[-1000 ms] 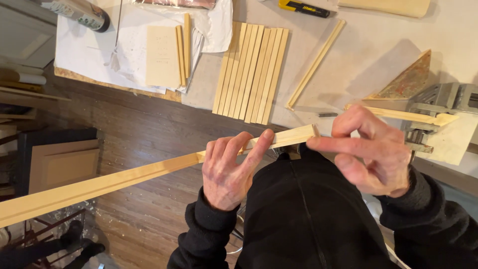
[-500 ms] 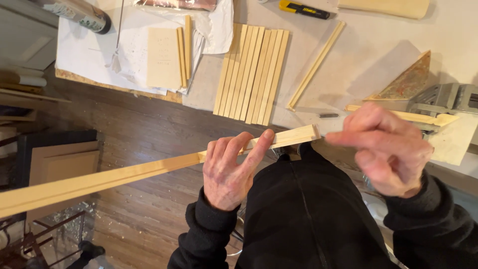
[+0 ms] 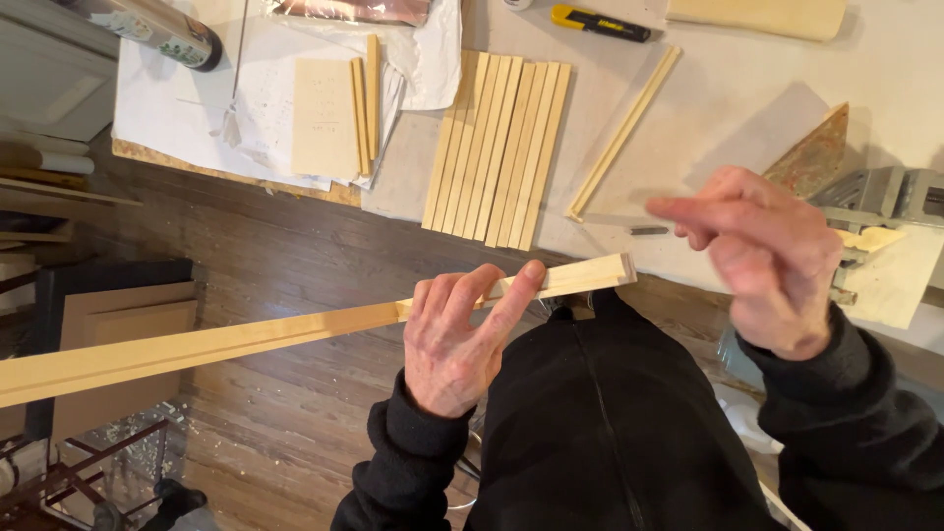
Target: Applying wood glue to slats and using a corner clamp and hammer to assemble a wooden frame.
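Note:
A long pale wooden strip [image 3: 246, 339] runs from the left edge of view to its cut end near the middle, held level above the floor. My left hand [image 3: 457, 339] grips it close to that end, fingers wrapped over the top. My right hand [image 3: 762, 256] hovers in the air to the right of the strip's end, off the wood, fingers loosely bent and holding nothing. It is above a metal vise [image 3: 875, 202] at the bench's right side.
On the white workbench [image 3: 728, 128] lie a row of several wooden slats [image 3: 501, 147], a single thin strip [image 3: 624, 133], a yellow utility knife [image 3: 598, 22], a flat wood panel [image 3: 320, 118] and a spray can [image 3: 157, 29]. Wood floor [image 3: 285, 256] and boards sit at left.
My right hand let go of the strip's end and lifted up and to the right. The left hand keeps its grip; the strip has barely moved.

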